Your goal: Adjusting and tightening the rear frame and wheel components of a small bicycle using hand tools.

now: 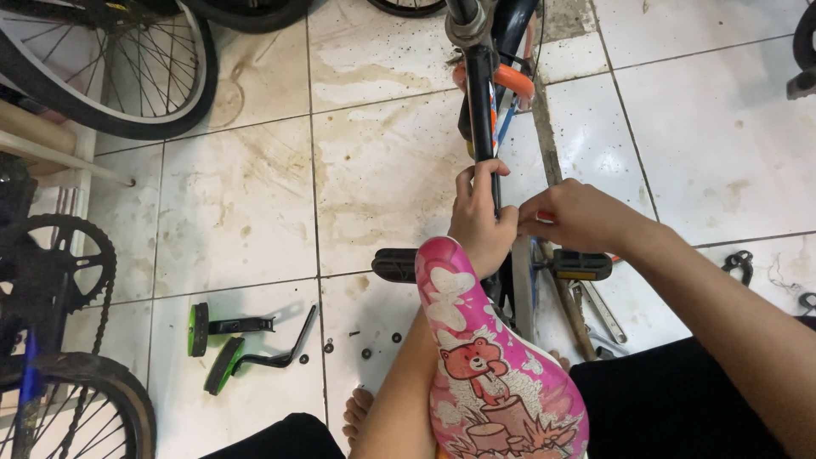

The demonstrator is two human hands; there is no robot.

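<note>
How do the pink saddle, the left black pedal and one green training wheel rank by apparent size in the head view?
1. pink saddle, though it is nearest the camera
2. green training wheel and left black pedal look alike, so unranked

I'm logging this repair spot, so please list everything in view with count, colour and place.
Bicycle frame tube: one, black, top centre.
Saddle: one, pink with cartoon bear, bottom centre.
Pedals: two, black, either side of frame.
Training wheels: two, green on black brackets, floor at lower left.
Small washers and nuts: several, dark, floor beside training wheels.
Bicycle wheels: one top left, another bottom left.
Chainring: one, black, left.
Floor tiles: white, stained.
Bare foot: one, bottom.
Left hand: gripping the frame tube.
Right hand: fingers pinched beside the frame.
</note>
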